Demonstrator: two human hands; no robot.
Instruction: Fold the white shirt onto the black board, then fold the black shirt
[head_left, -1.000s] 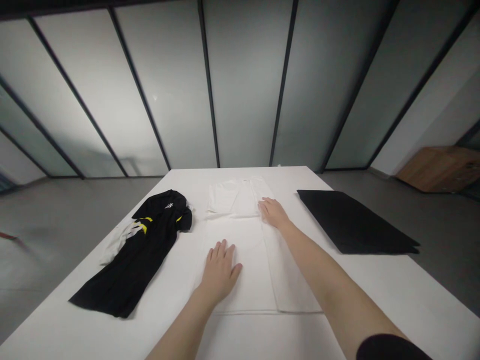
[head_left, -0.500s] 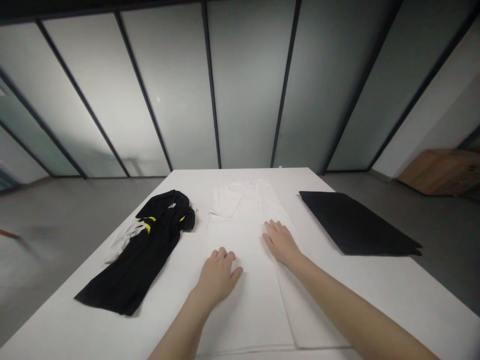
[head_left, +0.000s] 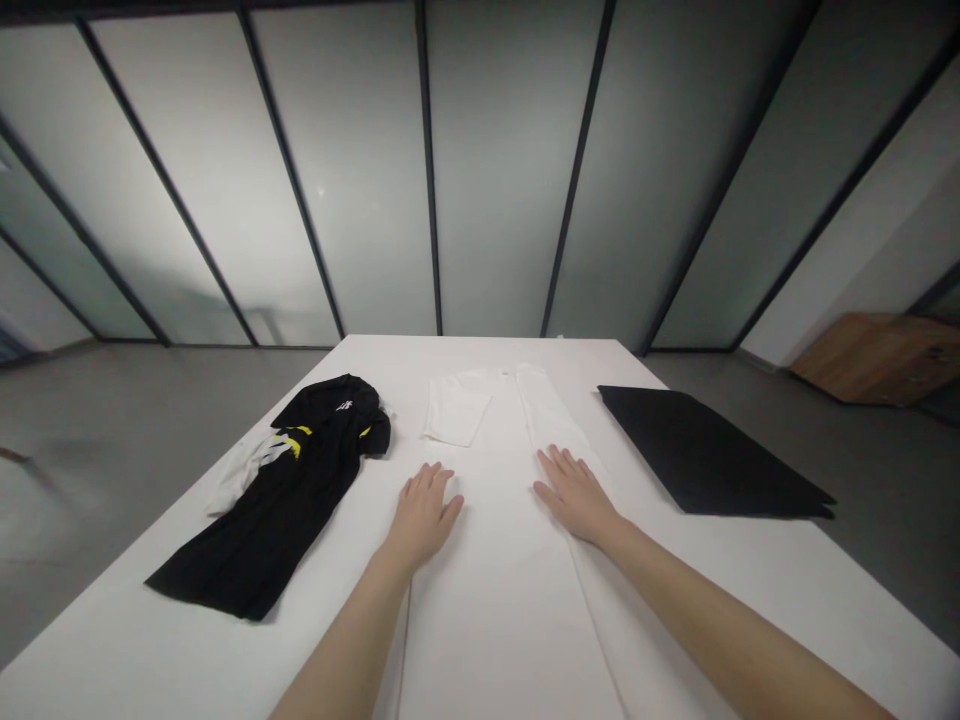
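Observation:
A white T-shirt [head_left: 499,560] lies spread on the white table in front of me, with one side folded inward. Its folded sleeve [head_left: 457,410] shows near the far end. My left hand [head_left: 422,510] rests on the shirt's left edge with fingers stretched out. On the right part of the shirt, along the folded-in side, lies my right hand [head_left: 576,492], palm down and fingers spread. Neither hand grips anything. The shirt's near end runs out of the bottom of the view.
A black T-shirt [head_left: 277,530] with white and yellow parts lies on the left of the white table [head_left: 757,575]. To the right is a flat black folded board or sheet [head_left: 712,455]. Frosted glass panels [head_left: 502,180] stand behind; a wooden cabinet [head_left: 877,355] is at far right.
My left hand has moved forward and slightly left along the white T-shirt. My right hand has shifted slightly right. The shirt's near hem has slipped out of view.

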